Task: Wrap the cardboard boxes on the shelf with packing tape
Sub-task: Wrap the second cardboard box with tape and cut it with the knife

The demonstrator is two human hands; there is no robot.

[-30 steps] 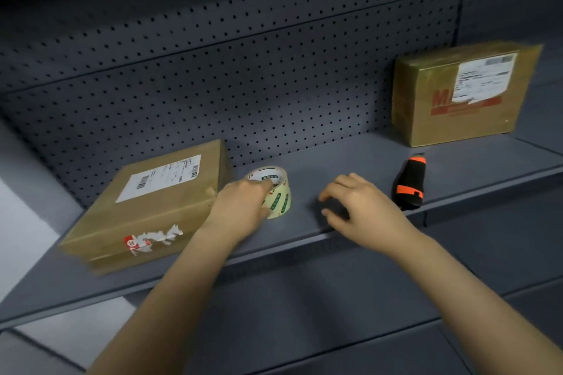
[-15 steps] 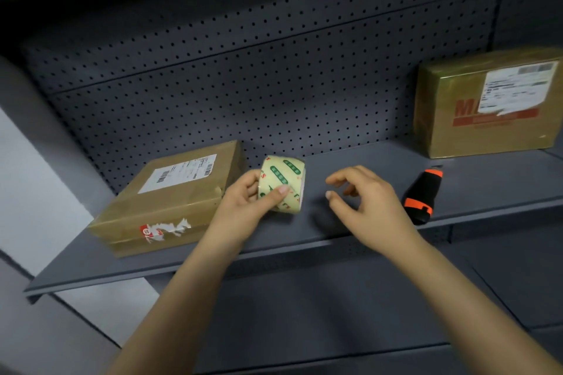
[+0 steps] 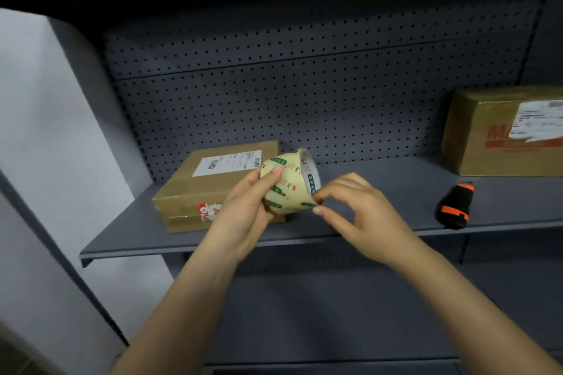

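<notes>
Open shelf [image 3: 380,179] mid-span, flat box [image 3: 213,189] left, cutter [image 3: 455,205] right

Just left of the tape roll [image 3: 289,183], the near right corner of the left box [image 3: 195,192] is hidden behind the left hand [image 3: 243,216], whose palm also covers the roll's lower left side. The print on that box's label is too small to read. At the roll's right rim, it cannot be told whether the right hand [image 3: 365,219] pinches a loose tape end or only touches. Far right of the roll, the right box [image 3: 487,137] is cut off by the frame edge.
</notes>
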